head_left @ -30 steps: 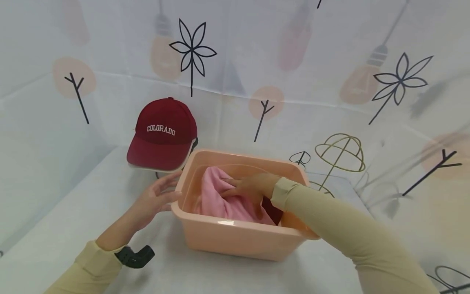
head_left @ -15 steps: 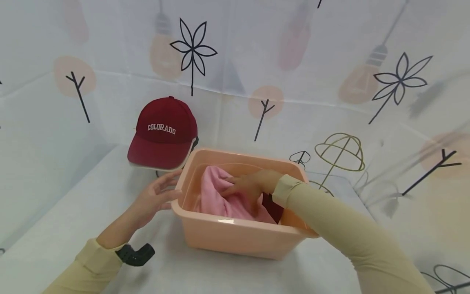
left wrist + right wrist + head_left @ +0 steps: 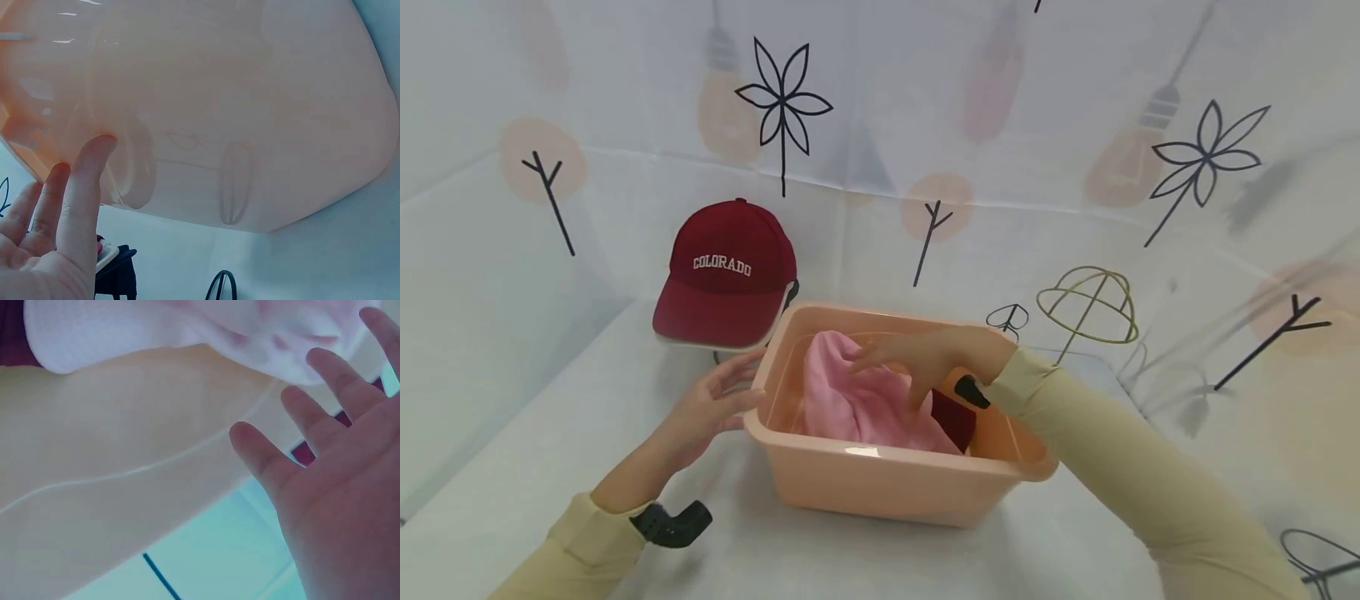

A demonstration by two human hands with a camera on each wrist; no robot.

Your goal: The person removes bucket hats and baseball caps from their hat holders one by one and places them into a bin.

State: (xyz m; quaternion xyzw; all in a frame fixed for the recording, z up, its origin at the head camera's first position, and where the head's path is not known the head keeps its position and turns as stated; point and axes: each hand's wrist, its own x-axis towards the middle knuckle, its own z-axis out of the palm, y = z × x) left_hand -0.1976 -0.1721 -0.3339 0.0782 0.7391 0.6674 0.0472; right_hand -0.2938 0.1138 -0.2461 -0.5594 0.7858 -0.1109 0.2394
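A peach plastic basin [image 3: 880, 490] stands on the white table, with a pink cloth [image 3: 857, 408] bunched inside it. To the cloth's right, a dark red piece [image 3: 953, 419] shows against the basin's inner side. My left hand [image 3: 703, 421] touches the basin's left end with straight fingers; the left wrist view has the fingertips [image 3: 100, 145] against the outer wall. Over the pink cloth is my right hand [image 3: 917, 358], fingers spread and nothing gripped. In the right wrist view its fingers [image 3: 262, 453] are apart, close to the cloth's folds.
A dark red cap [image 3: 722, 287] lettered COLORADO stands behind the basin's left end, its base partly hidden. Behind the table hangs a white patterned curtain [image 3: 865, 117]. Each wrist wears a dark strap, the left strap [image 3: 670, 525] being the plainer to see.
My right hand has lifted from deep in the pink cloth and drawn up toward the back right, uncovering more cloth and dark red piece. The left hand stays at the basin.
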